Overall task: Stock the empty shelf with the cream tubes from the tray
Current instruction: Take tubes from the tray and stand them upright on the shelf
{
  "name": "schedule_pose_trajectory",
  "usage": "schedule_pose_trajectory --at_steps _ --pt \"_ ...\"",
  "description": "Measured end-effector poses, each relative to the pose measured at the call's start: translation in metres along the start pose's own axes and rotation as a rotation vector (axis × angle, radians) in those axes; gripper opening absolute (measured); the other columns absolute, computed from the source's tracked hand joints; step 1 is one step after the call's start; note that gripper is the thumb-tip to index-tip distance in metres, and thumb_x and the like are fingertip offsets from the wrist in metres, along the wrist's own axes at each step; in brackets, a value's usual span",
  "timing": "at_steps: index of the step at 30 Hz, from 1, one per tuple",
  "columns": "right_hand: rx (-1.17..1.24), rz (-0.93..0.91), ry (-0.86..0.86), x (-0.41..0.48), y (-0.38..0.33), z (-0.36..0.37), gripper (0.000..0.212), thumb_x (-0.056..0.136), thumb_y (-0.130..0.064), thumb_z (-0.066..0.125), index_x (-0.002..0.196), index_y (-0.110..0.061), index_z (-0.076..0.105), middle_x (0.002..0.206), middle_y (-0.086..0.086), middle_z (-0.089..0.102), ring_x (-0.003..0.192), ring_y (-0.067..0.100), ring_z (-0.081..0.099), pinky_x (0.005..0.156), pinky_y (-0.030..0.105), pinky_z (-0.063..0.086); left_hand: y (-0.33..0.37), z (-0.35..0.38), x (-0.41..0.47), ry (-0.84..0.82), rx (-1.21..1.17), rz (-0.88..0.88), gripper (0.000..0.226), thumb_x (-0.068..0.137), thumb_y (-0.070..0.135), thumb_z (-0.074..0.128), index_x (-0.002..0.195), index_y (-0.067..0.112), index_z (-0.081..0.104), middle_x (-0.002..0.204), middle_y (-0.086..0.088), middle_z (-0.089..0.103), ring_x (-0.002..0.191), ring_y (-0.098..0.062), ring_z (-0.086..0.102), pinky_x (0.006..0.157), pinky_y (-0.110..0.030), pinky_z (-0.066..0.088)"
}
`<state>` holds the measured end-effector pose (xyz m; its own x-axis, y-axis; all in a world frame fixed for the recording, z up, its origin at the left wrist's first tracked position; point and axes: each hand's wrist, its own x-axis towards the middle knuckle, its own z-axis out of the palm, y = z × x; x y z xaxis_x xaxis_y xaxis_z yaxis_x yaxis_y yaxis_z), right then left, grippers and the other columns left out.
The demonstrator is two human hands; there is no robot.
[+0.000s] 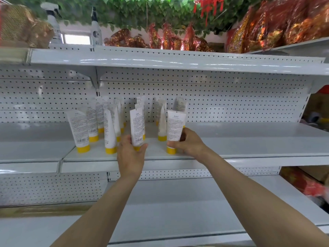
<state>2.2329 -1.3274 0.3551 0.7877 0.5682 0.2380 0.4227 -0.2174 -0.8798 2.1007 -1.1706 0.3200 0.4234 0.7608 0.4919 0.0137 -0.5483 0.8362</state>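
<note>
Holding one cream tube apiece, both hands are working at the front lip of the shelf. Entry one: the left hand is gripping the left tube low on its body, fingers curling round just above the yellow cap, crimped end pointing up. Entry two: the right hand is gripping the right tube the same way, with the thumb in front and the fingers wrapping behind. Each cap is sitting at or just above the shelf board; whether either is touching is not clear. The low hold is probably keeping each tube upright while its cap, the only flat base, is being seated. Entry three: the standing tubes are already lining up in rows, caps down, to the outside of the left grip, beyond both grips and between them, back towards the pegboard panel. Shelf board outside the right grip is lying bare. The tray is not showing in this view.
</note>
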Motion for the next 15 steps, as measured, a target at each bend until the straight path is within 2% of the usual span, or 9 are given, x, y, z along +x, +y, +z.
schedule_pose_trajectory --at_steps 4,8,13,15 --pt "-0.105 0.033 0.158 0.007 0.007 -0.013 0.051 0.072 -0.032 0.085 0.113 -0.02 0.057 0.096 -0.008 0.064 0.089 0.009 0.063 0.07 0.02 0.048 0.0 0.0 0.004 -0.014 0.06 -0.027 0.042 0.079 0.028 0.076 0.113 0.016 0.054 0.104 0.0 0.066 0.099 -0.024 0.059 0.076 -0.033 0.045" --pt "-0.133 0.051 0.247 0.026 0.021 -0.02 0.047 0.072 -0.031 0.084 0.114 -0.019 0.066 0.104 -0.001 0.07 0.09 0.013 0.066 0.074 0.023 0.051 -0.001 -0.004 0.008 -0.025 0.087 -0.034 0.036 0.081 0.028 0.074 0.108 0.014 0.056 0.103 -0.003 0.067 0.096 -0.025 0.06 0.071 -0.029 0.038" --pt "-0.182 0.1 0.372 0.05 0.028 -0.027 0.037 0.076 -0.034 0.08 0.107 -0.018 0.068 0.094 -0.003 0.067 0.08 0.012 0.061 0.063 0.02 0.043 -0.001 -0.005 0.015 -0.057 0.1 -0.049 0.028 0.083 0.028 0.073 0.103 0.015 0.058 0.1 -0.005 0.069 0.094 -0.027 0.062 0.071 -0.03 0.039" --pt "-0.203 0.128 0.391 0.061 0.031 -0.027 0.036 0.075 -0.037 0.08 0.103 -0.018 0.068 0.092 -0.003 0.069 0.076 0.013 0.062 0.063 0.023 0.048 -0.003 -0.005 0.016 -0.062 0.109 -0.038 0.026 0.083 0.029 0.073 0.101 0.016 0.059 0.098 -0.004 0.07 0.092 -0.027 0.062 0.07 -0.03 0.04"
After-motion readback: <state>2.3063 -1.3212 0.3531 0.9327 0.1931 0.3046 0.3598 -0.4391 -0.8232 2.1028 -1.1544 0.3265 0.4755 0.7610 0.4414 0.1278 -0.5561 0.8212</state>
